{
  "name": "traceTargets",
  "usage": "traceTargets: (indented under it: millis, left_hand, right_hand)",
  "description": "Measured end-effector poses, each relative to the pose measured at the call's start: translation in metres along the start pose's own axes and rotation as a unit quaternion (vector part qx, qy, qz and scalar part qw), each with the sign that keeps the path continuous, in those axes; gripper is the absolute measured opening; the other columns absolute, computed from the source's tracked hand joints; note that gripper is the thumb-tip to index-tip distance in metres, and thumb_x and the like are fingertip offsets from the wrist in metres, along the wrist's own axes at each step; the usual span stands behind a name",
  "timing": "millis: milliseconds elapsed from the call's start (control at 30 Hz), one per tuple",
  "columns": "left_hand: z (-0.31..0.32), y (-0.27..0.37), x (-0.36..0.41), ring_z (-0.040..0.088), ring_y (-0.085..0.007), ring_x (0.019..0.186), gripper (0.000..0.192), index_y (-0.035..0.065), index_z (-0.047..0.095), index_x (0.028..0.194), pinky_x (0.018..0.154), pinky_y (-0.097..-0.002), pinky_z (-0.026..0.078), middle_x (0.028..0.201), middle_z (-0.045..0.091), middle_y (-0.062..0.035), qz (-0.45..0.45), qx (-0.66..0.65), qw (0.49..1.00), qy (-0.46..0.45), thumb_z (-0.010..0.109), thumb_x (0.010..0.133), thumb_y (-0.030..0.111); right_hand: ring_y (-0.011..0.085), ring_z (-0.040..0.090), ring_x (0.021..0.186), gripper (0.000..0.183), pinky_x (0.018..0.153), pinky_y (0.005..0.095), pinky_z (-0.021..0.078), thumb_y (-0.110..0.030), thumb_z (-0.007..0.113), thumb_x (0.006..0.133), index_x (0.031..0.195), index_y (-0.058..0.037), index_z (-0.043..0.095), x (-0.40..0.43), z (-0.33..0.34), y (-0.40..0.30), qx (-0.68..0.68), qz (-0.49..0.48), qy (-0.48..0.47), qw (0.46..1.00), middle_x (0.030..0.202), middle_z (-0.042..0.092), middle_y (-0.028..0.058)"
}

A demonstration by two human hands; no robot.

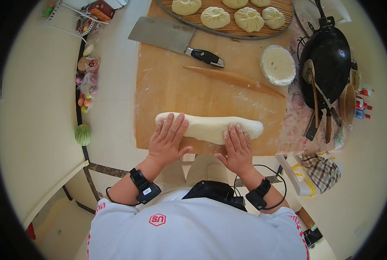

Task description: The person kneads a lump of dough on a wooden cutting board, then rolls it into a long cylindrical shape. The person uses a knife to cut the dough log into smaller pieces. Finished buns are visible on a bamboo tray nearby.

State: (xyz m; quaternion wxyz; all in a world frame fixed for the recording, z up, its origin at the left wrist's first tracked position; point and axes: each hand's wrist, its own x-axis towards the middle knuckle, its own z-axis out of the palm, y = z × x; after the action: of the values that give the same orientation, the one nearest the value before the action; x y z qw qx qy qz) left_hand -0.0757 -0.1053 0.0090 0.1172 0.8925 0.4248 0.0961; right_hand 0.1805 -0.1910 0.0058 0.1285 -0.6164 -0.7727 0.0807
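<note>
A thick log of pale dough (pixel 209 128) lies crosswise on the wooden board (pixel 167 87), close to its near edge. Flat across the dough's left part rests my left hand (pixel 169 138), fingers extended and dusted with flour. My right hand (pixel 236 148) lies on the right part with its fingertips on the dough and its thumb pointing inward. Neither hand wraps around the log. Beyond it are a tapered wooden rolling pin (pixel 234 79), a cleaver (pixel 167 35) with a black handle, and a bowl of flour (pixel 277 65).
Several pleated buns (pixel 248 19) sit on a round slatted tray (pixel 187 18) at the far edge. A black wok (pixel 325 65) with utensils stands right of the board on a floral cloth (pixel 297 130). Bagged produce (pixel 89 83) and a watermelon (pixel 83 135) lie on the floor at left.
</note>
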Motion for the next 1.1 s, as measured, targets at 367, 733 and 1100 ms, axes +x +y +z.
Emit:
traceTargets:
  millis: [367,733,1100]
  left_hand:
    - [-0.014,0.056,0.134,0.029,-0.0429,0.149,0.078,0.0003,0.036,0.155,0.123,-0.0557,0.012,0.160,0.035,-0.0205,-0.069,-0.164,0.955,0.237,0.044,0.101,0.056]
    - [0.016,0.074,0.027,0.037,-0.0442,0.144,0.099,-0.0033,0.039,0.151,0.122,-0.0546,0.018,0.153,0.043,-0.0282,0.059,-0.116,0.991,-0.017,0.037,0.092,0.077]
    - [0.021,0.024,0.128,0.043,-0.0411,0.140,0.069,0.0016,0.046,0.148,0.120,-0.0558,0.023,0.148,0.052,-0.0167,-0.050,-0.055,0.997,0.004,0.051,0.098,0.048]
  right_hand:
    - [0.0353,0.055,0.129,0.043,0.107,0.0462,0.0408,-0.026,0.055,0.099,0.135,-0.0030,0.060,0.134,-0.039,0.038,0.136,0.054,0.262,0.954,0.139,0.060,0.0166]
    - [0.0314,0.051,0.137,0.051,0.114,0.0460,0.0336,-0.033,0.051,0.099,0.142,-0.0062,0.055,0.004,0.011,-0.016,-0.018,-0.003,0.064,0.998,0.148,0.055,0.0131]
    - [0.0337,0.059,0.119,0.043,0.100,0.0460,0.0453,-0.028,0.066,0.090,0.127,-0.0077,0.064,0.102,-0.003,0.054,0.142,0.056,-0.006,0.988,0.130,0.064,0.0115]
